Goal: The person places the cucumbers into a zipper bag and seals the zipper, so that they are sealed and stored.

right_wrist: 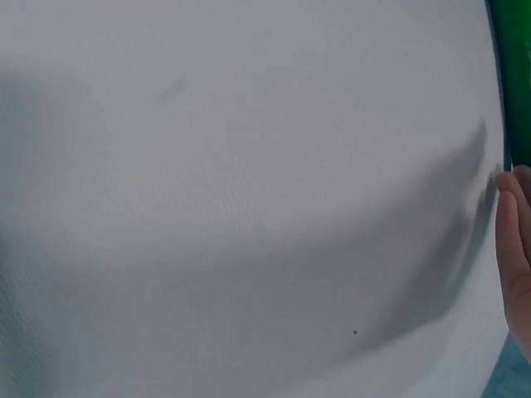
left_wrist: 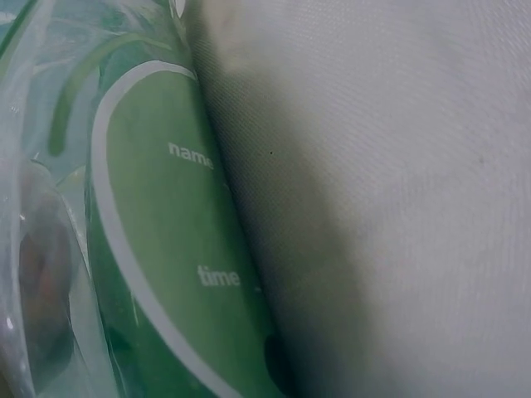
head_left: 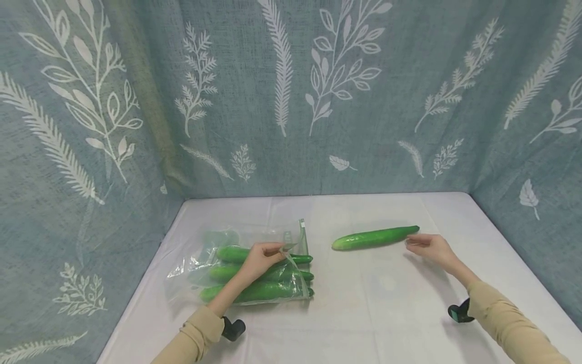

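On the left of the table lies a clear plastic bag (head_left: 188,275) with three cucumbers (head_left: 259,291) side by side inside, their tips at the mouth. My left hand (head_left: 261,262) pinches the upper layer of the bag at its opening and lifts it slightly. A green printed label (left_wrist: 166,215) with the words "name" and "time" fills part of the left wrist view. One loose cucumber (head_left: 373,238) lies to the right of the bag. Beside its right end is my right hand (head_left: 433,248), fingers extended; whether they touch it I cannot tell.
A white cloth (head_left: 341,313) covers the table. Blue-green curtains (head_left: 300,167) with white leaf prints stand behind it and along both sides. Black wrist devices (head_left: 234,329) sit under both forearms.
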`<state>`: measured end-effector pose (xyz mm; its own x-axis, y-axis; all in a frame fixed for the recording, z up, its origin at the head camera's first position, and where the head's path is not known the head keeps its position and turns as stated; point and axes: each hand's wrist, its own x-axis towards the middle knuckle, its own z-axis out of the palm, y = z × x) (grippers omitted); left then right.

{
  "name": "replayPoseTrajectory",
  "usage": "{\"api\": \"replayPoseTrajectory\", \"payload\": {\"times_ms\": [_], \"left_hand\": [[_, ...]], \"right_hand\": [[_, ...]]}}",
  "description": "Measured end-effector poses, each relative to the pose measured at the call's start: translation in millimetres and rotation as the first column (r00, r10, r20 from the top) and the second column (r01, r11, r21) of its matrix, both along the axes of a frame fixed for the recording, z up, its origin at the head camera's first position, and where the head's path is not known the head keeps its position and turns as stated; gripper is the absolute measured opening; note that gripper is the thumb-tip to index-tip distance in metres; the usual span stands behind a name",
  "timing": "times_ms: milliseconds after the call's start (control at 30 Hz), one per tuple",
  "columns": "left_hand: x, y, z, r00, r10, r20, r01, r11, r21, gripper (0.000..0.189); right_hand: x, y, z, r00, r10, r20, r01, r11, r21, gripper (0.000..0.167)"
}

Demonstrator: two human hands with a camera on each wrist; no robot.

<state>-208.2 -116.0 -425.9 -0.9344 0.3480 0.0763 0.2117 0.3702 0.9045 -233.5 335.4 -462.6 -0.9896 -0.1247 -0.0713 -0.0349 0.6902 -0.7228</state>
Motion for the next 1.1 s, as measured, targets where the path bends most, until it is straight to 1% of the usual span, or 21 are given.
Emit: {"api": "replayPoseTrajectory", "payload": {"times_ms": [133,267,433,567,700,800,900,967,1100], "left_hand": [[-1.5,-0.6,-0.9,1.000,-0.003,-0.001,0.003,1.000,0.003,0.033],[-2.0,-1.4,-2.0,1.000,-0.016,-0.010,0.016,1.000,0.009,0.032],[-0.9,-1.6,0.0,1.000,-0.015,-0.016,0.015,1.000,0.011,0.032],[-1.3,-1.9,0.4,1.000,-0.013,-0.009,0.013,1.000,0.007,0.032],[-0.8,-1.5,1.9,1.000,-0.006,-0.009,0.006,1.000,0.004,0.031],[-0.1,-0.9,2.6,1.000,-0.006,-0.004,0.007,1.000,0.009,0.031],[-0.9,-1.1,0.1,1.000,-0.012,-0.002,0.012,1.000,0.015,0.032],[-2.5,-1.9,-4.1,1.000,-0.013,-0.005,0.013,1.000,0.019,0.031],[-9.9,-4.5,-20.7,1.000,-0.008,-0.004,0.008,0.999,0.031,0.031]], "right_hand": [[-1.7,7,2.0,0.998,-0.053,-0.036,0.054,0.998,0.032,0.050],[-5.4,10,4.5,0.991,-0.110,-0.072,0.114,0.992,0.048,0.050],[-13.2,10,8.5,0.978,-0.195,-0.067,0.198,0.980,0.035,0.052],[-17.1,9,10.4,0.971,-0.231,-0.058,0.232,0.972,0.023,0.054],[-20.4,8,9.2,0.971,-0.232,-0.055,0.233,0.973,0.004,0.055],[-22.8,7,6.0,0.974,-0.219,-0.055,0.219,0.976,-0.008,0.054],[-24.7,5,2.1,0.978,-0.203,-0.047,0.203,0.979,-0.015,0.054],[-25.7,4,-0.2,0.980,-0.193,-0.038,0.193,0.981,-0.016,0.054],[-27.1,3,-4.2,0.984,-0.175,-0.024,0.175,0.985,-0.001,0.053]]}}
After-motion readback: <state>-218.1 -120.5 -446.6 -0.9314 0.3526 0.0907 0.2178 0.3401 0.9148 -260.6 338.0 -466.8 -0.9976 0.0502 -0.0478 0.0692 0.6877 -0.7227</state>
